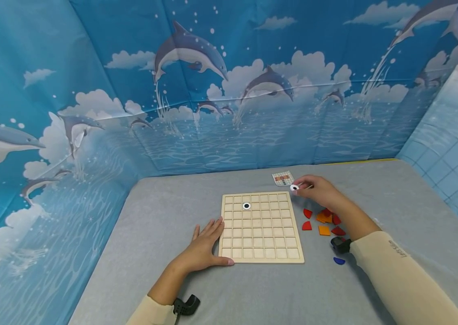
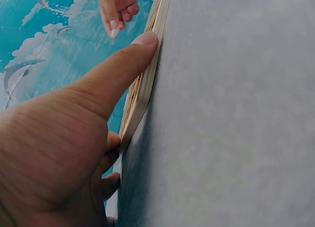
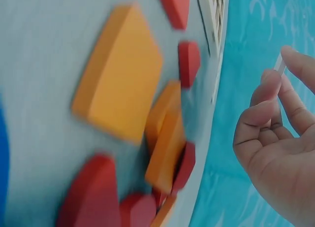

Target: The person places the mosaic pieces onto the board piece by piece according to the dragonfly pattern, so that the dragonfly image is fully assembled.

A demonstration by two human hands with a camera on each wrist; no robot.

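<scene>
A white disc [image 1: 294,187] is pinched by the right hand [image 1: 318,192], a card [image 1: 283,178] beside it, coloured pieces [image 1: 324,230] nearer the wrist. The board [image 1: 258,234] is touched by the spread left hand [image 1: 201,252].

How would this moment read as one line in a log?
left hand: touches board | right hand: pinches white disc | on board: second disc | right of board: loose pieces

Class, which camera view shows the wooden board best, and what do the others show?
The head view: nearly the whole top of the wooden board is visible. The left wrist view gives a narrow edge-on strip, partly hidden; the right wrist view, only a sliver near the top.
</scene>
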